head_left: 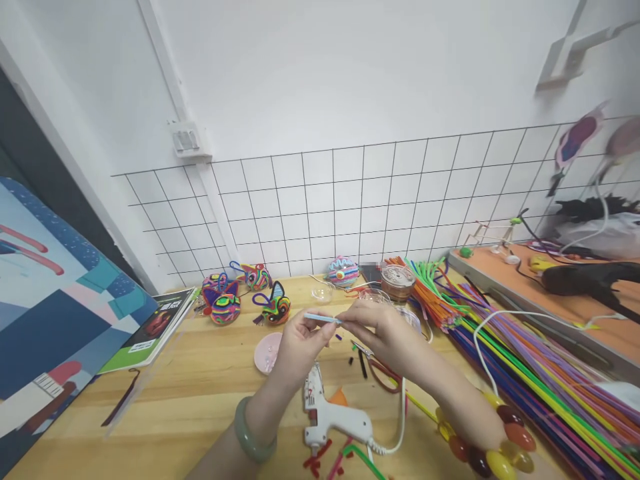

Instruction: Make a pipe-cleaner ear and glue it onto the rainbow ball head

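Nearest, L forearm w/ green bangle (243, 433) and R forearm w/ beaded bracelet (500, 465) come in from the bottom edge. Btwn them on the tabletop (200, 393): red scraps (314, 461), a bent green stem (364, 457) and a white glue gun (345, 419) on its side, handle toward the R, its cord curling off that way.

Just beyond, both hands meet over the table, holding a short lt-blue strip (320, 318). It lies approx crosswise, long axis L-to-R, R end dipping a bit. L hand (303, 341) has fingers curled, thumb closed up to them, strip held along its length w/ the L end showing. R hand (379, 327) is nearly closed too: fingertips pinched at the strip's R end, palm turned down; exact contact too small to tell. Both are on it, but L covers more; from R hand the strip runs off to the L, in line w/ the pinch.

Under/beside the hands: pink dish (259, 353) by L wrist, scissors (374, 365) below R wrist. Farther back: fuzzy striped figures (276, 308) to the L, spool (399, 285) to the R, stem bundles (520, 363) along the R side. Farthest: wire grid on the wall.
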Demonstrator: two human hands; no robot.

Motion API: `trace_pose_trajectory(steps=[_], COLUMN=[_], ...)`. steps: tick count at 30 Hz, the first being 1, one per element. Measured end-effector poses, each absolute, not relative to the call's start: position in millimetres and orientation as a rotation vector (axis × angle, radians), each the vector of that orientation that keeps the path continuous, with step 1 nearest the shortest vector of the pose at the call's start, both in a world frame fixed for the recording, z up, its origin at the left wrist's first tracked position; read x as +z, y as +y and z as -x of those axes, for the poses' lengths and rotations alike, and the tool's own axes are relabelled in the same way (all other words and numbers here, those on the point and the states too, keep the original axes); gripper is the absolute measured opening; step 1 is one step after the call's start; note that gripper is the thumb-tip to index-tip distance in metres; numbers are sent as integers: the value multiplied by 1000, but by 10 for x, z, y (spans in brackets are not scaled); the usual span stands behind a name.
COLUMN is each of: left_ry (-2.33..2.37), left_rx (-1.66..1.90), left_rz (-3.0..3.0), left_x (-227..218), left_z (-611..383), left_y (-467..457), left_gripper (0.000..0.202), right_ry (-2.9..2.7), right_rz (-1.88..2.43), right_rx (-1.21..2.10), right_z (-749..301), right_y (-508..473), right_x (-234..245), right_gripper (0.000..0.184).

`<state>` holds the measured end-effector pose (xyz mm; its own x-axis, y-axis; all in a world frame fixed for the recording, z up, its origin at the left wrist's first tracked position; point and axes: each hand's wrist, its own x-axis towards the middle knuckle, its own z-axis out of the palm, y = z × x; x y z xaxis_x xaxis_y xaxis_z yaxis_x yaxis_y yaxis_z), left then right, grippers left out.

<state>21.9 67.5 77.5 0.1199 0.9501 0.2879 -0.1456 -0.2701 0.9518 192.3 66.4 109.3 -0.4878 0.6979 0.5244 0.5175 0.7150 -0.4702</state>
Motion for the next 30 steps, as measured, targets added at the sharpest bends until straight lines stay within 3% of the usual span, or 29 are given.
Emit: trace_pose_trajectory(steps=[3,6,12,30], left_ry=[972,1170,1238,994], left_rx=[1312,1292,1247,964], left_rz=[-1568,-1968,-2311,-1400], left_x=[826,869,871,912], left_z=[-112,-20,-13,10], left_y=[665,672,662,666], left_gripper=[34,18,21,25], right_ry=[-2213,-2252,-2307,-2337], right_rz=[954,976,1012,1002], right_rx=[134,8,-97,-151], right_z=[-1968,-1993,-1923,-1917], right_y=[699,722,711,719], right_x=[1070,1056,1036,1018], right_gripper=[21,23,23,22])
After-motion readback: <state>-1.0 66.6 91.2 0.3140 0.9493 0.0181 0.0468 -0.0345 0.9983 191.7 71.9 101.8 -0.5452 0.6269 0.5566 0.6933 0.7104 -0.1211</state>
